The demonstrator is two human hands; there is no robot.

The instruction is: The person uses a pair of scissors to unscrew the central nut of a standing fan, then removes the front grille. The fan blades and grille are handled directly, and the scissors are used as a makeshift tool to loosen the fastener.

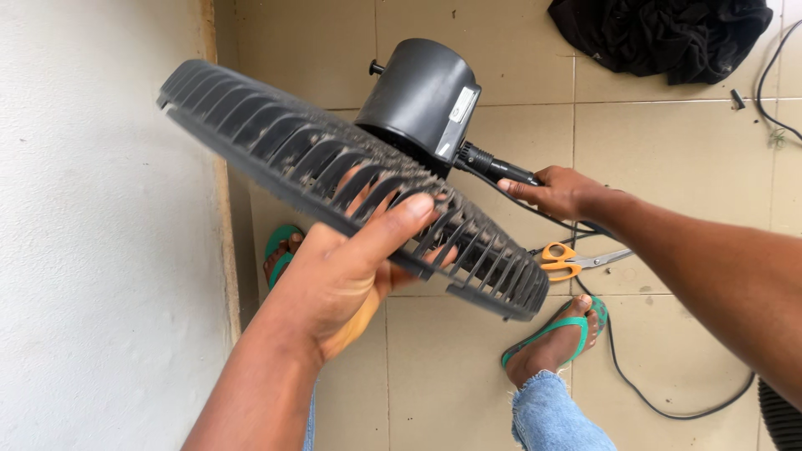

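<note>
I hold a black fan head up over the tiled floor. Its dusty round rear grille [276, 142] tilts from upper left to lower right, and the black motor housing [422, 96] rises behind it. My left hand [355, 267] grips the grille's lower rim, thumb over the slats and fingers under them. My right hand [555, 190] is closed around the black neck and cable stub [497, 167] that sticks out of the motor housing.
Orange-handled scissors [564, 260] lie on the beige tiles beside a black power cord [635, 388]. My feet wear green flip-flops [558, 330]. A black cloth [660, 33] lies at top right. A white wall [100, 250] runs along the left.
</note>
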